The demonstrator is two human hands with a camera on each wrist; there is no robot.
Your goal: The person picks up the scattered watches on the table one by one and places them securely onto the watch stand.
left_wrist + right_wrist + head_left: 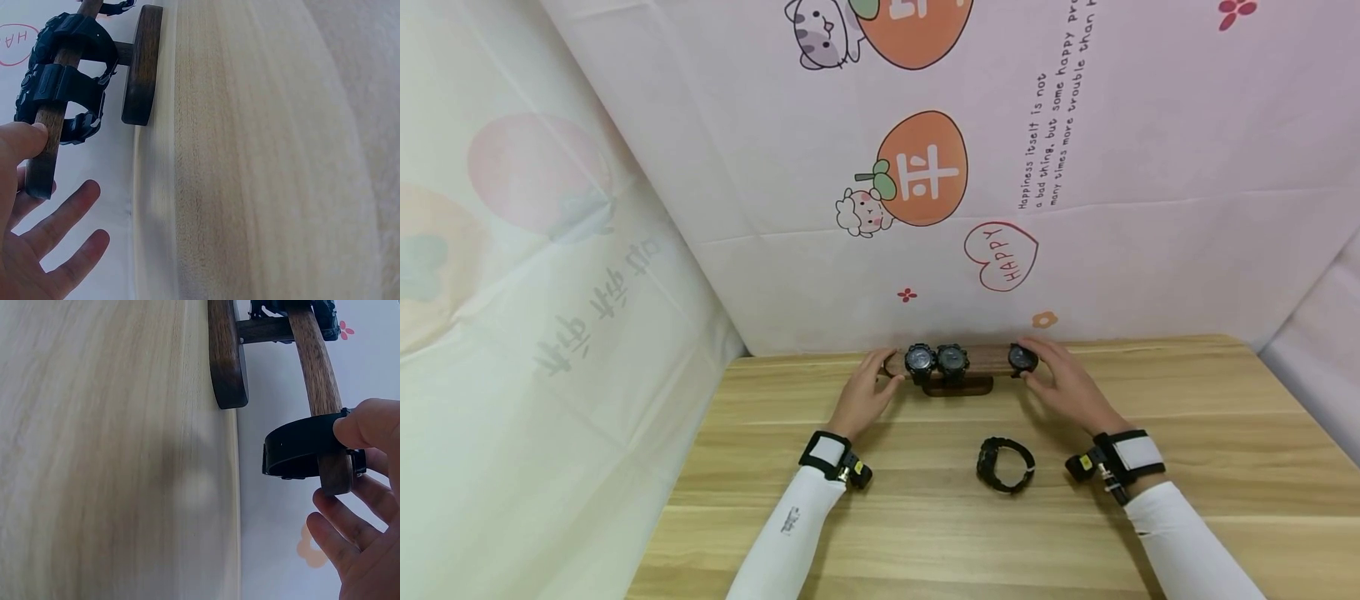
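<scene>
Wooden bar (988, 360) at mid-frame: our left hand (859, 402) pinches its end, our right hand (1070, 392) pinches the rightmost watch (1021, 358); we should slide that gently, bar level.

A light wood-grained tabletop (917, 550) spans the lower part of the head view. Behind it, a white cloth backdrop (760, 150) fills the upper centre, with a cartoon cat (823, 33) beside an orange fruit print (917, 33) cut by the top edge. Below them are a second orange fruit print (931, 171) bearing a white character, a small sheep (862, 212), a red heart outline (1002, 256) reading "HAPPY", a little red flower (907, 295) and an orange flower (1044, 320). Black English lettering (1048, 142) climbs right of centre; pinkish-red petals (1236, 12) sit upper right. Along the left, a side cloth (647, 400) shows faded fruit and mirrored writing.
</scene>
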